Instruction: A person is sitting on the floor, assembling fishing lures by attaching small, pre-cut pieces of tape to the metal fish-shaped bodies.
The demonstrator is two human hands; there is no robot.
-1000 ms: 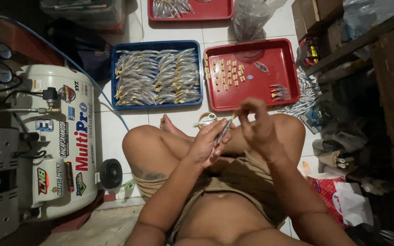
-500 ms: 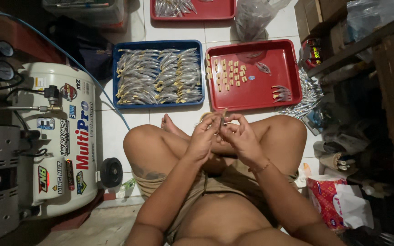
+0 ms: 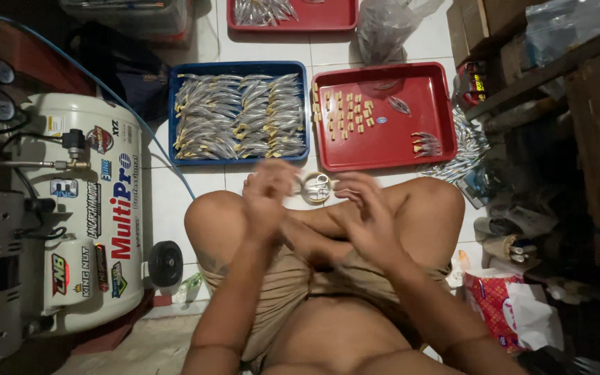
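While the person sits cross-legged on the tiled floor, the scene reads as follows.

Blue tray [image 3: 175, 111]: rectangular, on the floor ahead of the knees; filled with rows of small silvery fish-shaped lures [image 3: 241, 118] lying side by side.
Red tray [image 3: 446, 118]: just right of the blue one; holds a cluster of small yellowish blocks [image 3: 345, 114] at its left, a few single silvery pieces near the top, and a small bunch [image 3: 426, 144] at the right edge.
Second red tray [image 3: 345, 17]: farther off at the top edge, with more silvery pieces piled in it.
Clear plastic bag [image 3: 383, 28]: stands between the far red tray and the shelves, its contents unclear.
Small round dish [image 3: 316, 187]: on the floor between the hands, just before the trays; something metallic lies in it, too small to tell.
Left hand [image 3: 269, 198]: raised above the left knee, fingers loosely curled, blurred; whether it holds anything cannot be told.
Right hand [image 3: 366, 219]: above the crossed shins, fingers spread and half open, blurred; no grasped thing can be made out.
Compressor [image 3: 85, 215]: white tank with stickers at the person's left, a blue hose [image 3: 140, 121] running from it.
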